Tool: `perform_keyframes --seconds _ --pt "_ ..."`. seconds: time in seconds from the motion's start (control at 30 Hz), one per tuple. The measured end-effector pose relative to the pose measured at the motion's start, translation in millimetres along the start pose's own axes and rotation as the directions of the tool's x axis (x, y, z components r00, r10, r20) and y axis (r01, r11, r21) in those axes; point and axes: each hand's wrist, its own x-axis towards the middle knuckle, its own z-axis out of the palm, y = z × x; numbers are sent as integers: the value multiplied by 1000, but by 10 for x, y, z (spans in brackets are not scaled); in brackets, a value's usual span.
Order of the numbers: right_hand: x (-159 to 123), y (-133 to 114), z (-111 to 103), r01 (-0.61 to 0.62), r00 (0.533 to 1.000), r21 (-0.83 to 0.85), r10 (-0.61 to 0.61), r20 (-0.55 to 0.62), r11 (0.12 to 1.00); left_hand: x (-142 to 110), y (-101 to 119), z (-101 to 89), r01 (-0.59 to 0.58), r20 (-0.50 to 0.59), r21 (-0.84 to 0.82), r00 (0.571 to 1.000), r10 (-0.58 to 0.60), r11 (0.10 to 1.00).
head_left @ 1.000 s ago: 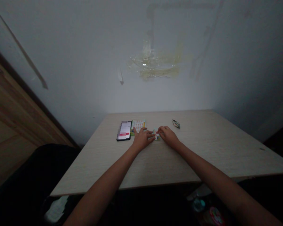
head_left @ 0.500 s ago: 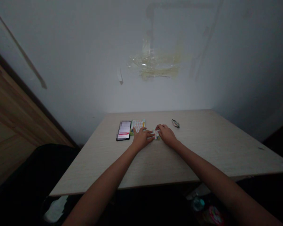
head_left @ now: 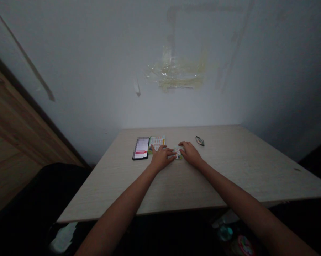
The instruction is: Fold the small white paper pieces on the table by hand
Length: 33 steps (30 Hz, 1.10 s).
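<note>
A small printed paper piece (head_left: 178, 153) with coloured patches lies on the table between my hands. My left hand (head_left: 161, 158) is open, palm down, its fingertips resting on the left side of that piece. The thumb of this hand reaches over a printed sheet with rows of small pictures (head_left: 158, 140), covering its lower part. From the right, my right hand (head_left: 190, 153) has its thumb at the edge of the small piece. Its bent fingers stay apart from the thumb. The print is too small to read.
A phone (head_left: 141, 148) with a lit, partly blurred screen lies left of the sheet. Beyond my right hand is a small crumpled wrapper-like item (head_left: 199, 140). The pale wooden table (head_left: 230, 163) meets a wall (head_left: 96, 71) with peeling tape. Under the front edge are a bottle (head_left: 226, 233) and other items.
My right hand has shifted slightly right, its fingers drawing off the small paper piece, so more of its print shows. My left hand stays nearly in place.
</note>
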Motion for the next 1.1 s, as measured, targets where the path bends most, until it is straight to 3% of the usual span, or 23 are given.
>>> perform_keyframes --seconds 0.17,0.53,0.83,1.1 --pt "4 44 21 77 995 24 -78 58 997 4 7 17 7 -31 -10 999 -7 1000" --pt "44 -70 42 -45 998 -68 49 47 997 35 10 64 33 -65 -22 997 -35 999" --pt "36 -50 25 -48 997 -64 53 63 997 23 11 33 48 -19 -37 999 -48 998" --pt "16 -31 -4 -28 996 -21 30 86 999 22 -5 49 42 -44 -9 998 -42 999"
